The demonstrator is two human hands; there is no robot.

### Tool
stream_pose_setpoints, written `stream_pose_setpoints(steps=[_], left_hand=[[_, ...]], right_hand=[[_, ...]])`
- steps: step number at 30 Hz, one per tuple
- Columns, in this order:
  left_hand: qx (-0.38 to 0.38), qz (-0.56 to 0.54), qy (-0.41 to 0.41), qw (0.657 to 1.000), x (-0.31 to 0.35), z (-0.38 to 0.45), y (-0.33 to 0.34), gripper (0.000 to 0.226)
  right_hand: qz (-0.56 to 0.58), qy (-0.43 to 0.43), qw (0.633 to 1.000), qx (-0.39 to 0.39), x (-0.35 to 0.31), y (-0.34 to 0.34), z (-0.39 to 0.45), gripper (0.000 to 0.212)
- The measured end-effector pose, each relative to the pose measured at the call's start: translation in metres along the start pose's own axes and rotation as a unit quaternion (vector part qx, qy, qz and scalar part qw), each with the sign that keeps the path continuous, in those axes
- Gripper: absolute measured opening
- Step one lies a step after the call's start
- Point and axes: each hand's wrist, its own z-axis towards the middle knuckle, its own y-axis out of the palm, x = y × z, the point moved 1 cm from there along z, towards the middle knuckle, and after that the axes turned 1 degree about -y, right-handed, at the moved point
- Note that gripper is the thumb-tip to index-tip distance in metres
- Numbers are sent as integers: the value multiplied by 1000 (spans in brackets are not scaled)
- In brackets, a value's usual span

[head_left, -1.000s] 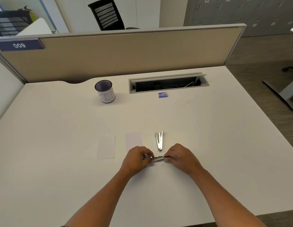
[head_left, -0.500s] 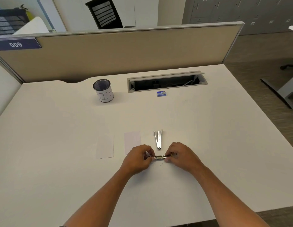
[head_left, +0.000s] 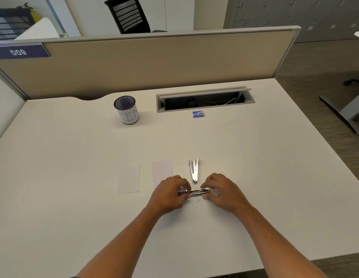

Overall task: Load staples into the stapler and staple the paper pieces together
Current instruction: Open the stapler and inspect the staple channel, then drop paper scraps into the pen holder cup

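A small silver stapler [head_left: 195, 192] lies crosswise just above the desk, held at both ends. My left hand [head_left: 170, 192] pinches its left end; my right hand [head_left: 221, 190] pinches its right end, where a bit of yellow shows. A silver V-shaped metal tool [head_left: 194, 169] lies just beyond the hands. Two white paper pieces [head_left: 128, 179] [head_left: 162, 171] lie side by side to the left. A couple of tiny loose staples [head_left: 197, 201] sit on the desk under the stapler. A blue staple box [head_left: 198, 114] lies far back.
A mesh pen cup [head_left: 126, 109] with a white label stands at the back left. An open cable tray [head_left: 204, 99] is sunk into the white desk [head_left: 74, 197] behind the staple box. A beige partition [head_left: 154, 61] closes the far edge.
Both hands stay on the stapler at the same spot; the fingers have shifted slightly along it. Nothing else on the desk has moved.
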Motion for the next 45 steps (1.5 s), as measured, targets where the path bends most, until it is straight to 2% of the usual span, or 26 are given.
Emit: stream_pose_setpoints(steps=[5, 9, 12, 15, 21, 27, 34, 37, 40, 43, 45], left_hand=[[28, 23, 34, 999, 4, -2, -3, 23], [144, 79, 119, 979, 18, -14, -2, 25], [179, 125, 186, 958, 29, -22, 4, 16], [144, 185, 209, 949, 37, -27, 12, 15], [73, 229, 173, 955, 38, -26, 20, 19], [59, 216, 147, 964, 35, -24, 23, 16], [74, 200, 167, 963, 30, -26, 26, 11], [114, 170, 219, 954, 32, -29, 21, 11], [187, 125, 251, 942, 36, -27, 4, 6], [280, 83, 249, 924, 35, -16, -22, 6], [338, 57, 214, 915, 27, -1, -45, 11]], right_hand=[[-15, -43, 998, 36, -4, -2, -1, 23], [-27, -104, 992, 69, -10, -3, 0, 15], [-36, -147, 987, 52, -13, -2, 1, 14], [-51, -169, 984, 17, -17, -1, 1, 13], [-116, -213, 970, -9, -24, 2, 4, 9], [-125, -212, 969, -29, -24, 6, 7, 12], [-126, -198, 968, -89, -28, 6, 11, 11], [-78, -148, 978, -127, -28, -1, 12, 12], [-3, -131, 982, -134, -38, -15, 23, 7], [68, -117, 985, -104, -55, -28, 46, 7], [107, -108, 985, -82, -67, -35, 69, 6]])
